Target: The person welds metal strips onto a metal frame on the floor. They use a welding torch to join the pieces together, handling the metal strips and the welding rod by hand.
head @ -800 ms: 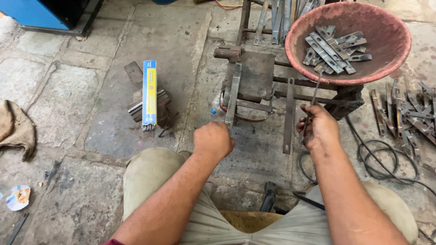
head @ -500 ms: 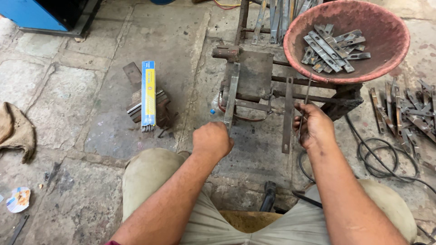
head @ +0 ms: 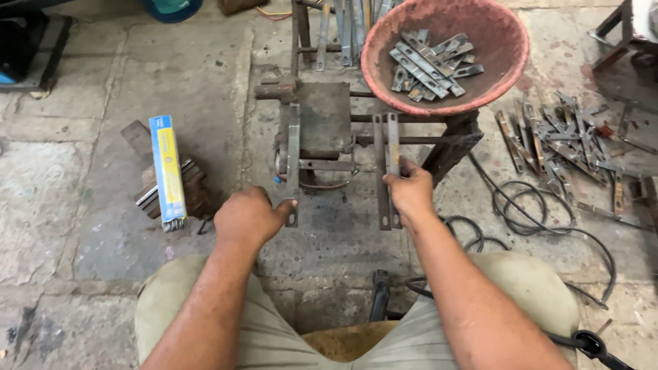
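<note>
Head view: red bowl (head: 508, 48) of maybe-steel strips (head: 428, 63)

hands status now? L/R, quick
Left hand: closed on the lower end of a flat metal strip lying on the jig.
Right hand: fingers closed on the paired metal strips.

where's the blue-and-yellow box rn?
Head view, left side: the blue-and-yellow box lies on the stone floor atop dark metal pieces, left of the left hand.
</note>
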